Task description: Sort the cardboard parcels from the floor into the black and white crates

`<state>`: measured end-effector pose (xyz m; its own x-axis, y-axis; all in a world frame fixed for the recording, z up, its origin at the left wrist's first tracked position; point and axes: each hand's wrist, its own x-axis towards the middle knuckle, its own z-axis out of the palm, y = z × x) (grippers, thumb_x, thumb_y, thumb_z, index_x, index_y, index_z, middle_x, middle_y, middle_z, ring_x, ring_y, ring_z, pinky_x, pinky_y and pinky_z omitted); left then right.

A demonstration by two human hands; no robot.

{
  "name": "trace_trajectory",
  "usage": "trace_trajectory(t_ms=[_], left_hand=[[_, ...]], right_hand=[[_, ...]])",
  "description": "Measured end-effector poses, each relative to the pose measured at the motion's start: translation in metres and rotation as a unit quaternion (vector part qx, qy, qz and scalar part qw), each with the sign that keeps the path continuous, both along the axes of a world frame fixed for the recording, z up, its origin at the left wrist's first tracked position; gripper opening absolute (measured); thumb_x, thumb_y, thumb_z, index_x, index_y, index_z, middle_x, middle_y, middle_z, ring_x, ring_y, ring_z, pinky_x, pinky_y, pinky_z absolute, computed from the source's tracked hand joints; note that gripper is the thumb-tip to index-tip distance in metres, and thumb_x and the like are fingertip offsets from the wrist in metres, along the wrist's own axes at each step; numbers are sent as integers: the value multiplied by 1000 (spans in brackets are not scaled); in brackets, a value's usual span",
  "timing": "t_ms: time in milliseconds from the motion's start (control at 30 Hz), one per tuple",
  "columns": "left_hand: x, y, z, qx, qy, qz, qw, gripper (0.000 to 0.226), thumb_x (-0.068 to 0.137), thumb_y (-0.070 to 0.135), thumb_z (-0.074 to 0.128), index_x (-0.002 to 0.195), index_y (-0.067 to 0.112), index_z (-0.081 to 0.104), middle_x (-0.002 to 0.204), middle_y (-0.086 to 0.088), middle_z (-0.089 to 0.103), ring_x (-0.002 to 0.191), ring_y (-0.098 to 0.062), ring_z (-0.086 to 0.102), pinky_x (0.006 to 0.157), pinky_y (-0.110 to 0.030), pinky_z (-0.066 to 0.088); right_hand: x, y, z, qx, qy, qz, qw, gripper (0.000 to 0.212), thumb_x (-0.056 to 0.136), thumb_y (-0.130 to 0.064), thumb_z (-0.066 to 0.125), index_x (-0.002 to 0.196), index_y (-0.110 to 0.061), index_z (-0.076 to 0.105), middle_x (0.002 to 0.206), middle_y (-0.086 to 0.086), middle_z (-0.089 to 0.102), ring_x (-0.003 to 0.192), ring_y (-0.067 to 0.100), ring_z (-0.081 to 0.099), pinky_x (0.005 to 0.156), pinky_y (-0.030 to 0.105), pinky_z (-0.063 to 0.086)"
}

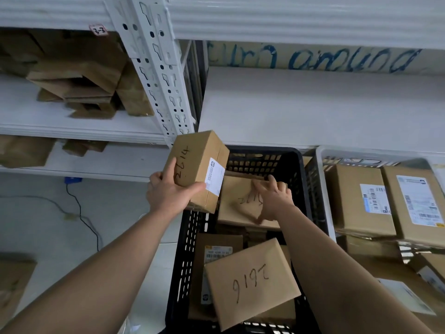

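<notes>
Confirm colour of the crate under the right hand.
The crate is black, with slotted lattice walls; the head view shows it best.

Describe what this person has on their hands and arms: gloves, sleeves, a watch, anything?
Nothing that shows. The left hand and right hand are bare, with no gloves, rings or tape. The left forearm and right forearm are bare too, up to the frame's edge: no sleeve, cuff, watch or wristband is in view. No cables or markings on them either.
</notes>
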<state>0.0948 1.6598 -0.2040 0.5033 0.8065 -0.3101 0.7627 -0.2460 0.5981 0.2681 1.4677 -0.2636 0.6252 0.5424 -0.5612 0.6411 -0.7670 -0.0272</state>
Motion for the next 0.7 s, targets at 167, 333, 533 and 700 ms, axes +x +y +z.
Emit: trace_trajectory(t_ms=[167,333,533,700], left_hand=[[-1,0,-3,9,14,-3,1000,111,50,75,59,147,49,13,135,-6,32,124,-31,39,108,-49,35],[-3,0,-2,12,6,2,1000,110,51,73,61,147,49,14,137,-5,30,126,-29,37,109,-50,33],[-6,5,6,45,-26,34,998,111,52,73,62,148,44,15,141,-9,29,129,-31,35,110,-51,32],[-10,6,14,73,-7,25,997,109,62,66,73,149,42,12,146,-11,25,132,-32,28,111,-53,29]], right_hand=[[-1,2,-7,-48,-16,41,998,146,60,-52,86,150,-27,-26,161,15,-20,147,41,-15,118,55,-3],[-6,6,-12,-35,-50,50,997,146,60,-51,86,151,-22,-24,160,21,-8,148,41,-8,120,54,-1],[-2,10,19,19,-36,0,999,138,61,-61,81,154,-20,-13,159,22,-2,147,44,-4,119,53,2],[10,-7,55,70,-75,-41,994,139,55,-66,79,154,-21,-9,156,20,5,144,43,3,119,54,4]])
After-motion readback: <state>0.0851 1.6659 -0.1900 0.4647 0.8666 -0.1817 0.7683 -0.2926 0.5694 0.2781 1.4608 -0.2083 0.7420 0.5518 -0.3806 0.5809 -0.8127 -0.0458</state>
